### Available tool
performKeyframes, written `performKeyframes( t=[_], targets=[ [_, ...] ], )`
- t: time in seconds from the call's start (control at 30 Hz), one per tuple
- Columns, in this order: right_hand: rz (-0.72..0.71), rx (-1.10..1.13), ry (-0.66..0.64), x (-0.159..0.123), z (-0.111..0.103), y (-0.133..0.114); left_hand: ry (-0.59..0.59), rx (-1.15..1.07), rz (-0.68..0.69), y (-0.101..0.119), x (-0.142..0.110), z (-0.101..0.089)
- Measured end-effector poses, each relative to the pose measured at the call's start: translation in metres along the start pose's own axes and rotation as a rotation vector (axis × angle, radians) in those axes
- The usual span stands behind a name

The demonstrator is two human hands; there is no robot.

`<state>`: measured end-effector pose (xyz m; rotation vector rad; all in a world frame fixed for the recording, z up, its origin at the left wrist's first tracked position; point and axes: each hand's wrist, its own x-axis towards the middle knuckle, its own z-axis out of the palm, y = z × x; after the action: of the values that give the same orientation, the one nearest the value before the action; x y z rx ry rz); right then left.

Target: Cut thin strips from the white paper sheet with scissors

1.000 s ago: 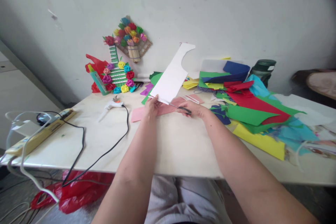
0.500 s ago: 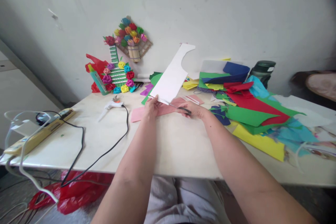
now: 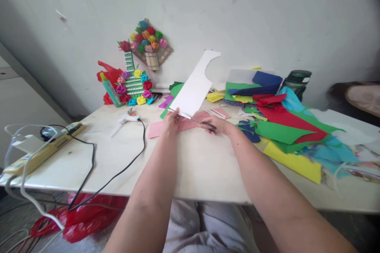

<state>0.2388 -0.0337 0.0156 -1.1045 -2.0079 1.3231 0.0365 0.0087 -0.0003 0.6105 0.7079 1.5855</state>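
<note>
My left hand [image 3: 172, 121] is closed on the lower edge of a white paper sheet [image 3: 192, 89], which has a curved notch cut from its upper right side. In my right hand [image 3: 218, 124] is a pair of scissors [image 3: 209, 126] with dark handles. The blades lie along the sheet's bottom edge, where a narrow strip shows. Pink paper [image 3: 156, 129] lies on the table beneath both hands, with thin white strips [image 3: 216, 113] on it to the right.
A white glue gun [image 3: 126, 120] with a black cord lies left, near a power strip [image 3: 47, 148]. A glue bottle [image 3: 111, 91] and paper-flower decorations [image 3: 136, 87] stand at the back. Coloured sheets [image 3: 285, 130] are piled right, before a dark green bottle [image 3: 297, 81].
The white sheet's top end dips very slightly. Both hands keep nearly the same place and hold, with the scissors still at the sheet's lower edge.
</note>
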Motion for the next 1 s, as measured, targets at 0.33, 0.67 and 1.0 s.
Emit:
performKeyframes(
  t=[0.33,0.67,1.0],
  targets=[
    [-0.027,-0.017,0.0,0.0014,0.0003,0.0022,0.004,-0.012,0.01,-0.0005,0.0,0.0004],
    [-0.003,-0.03,0.003,-0.0007,0.0015,-0.0026,0.014,-0.022,0.006,-0.0004,0.0,0.0007],
    [0.023,-0.045,0.013,-0.0026,0.0032,-0.0061,0.038,-0.004,0.005,0.0001,-0.0003,0.0003]
  ],
)
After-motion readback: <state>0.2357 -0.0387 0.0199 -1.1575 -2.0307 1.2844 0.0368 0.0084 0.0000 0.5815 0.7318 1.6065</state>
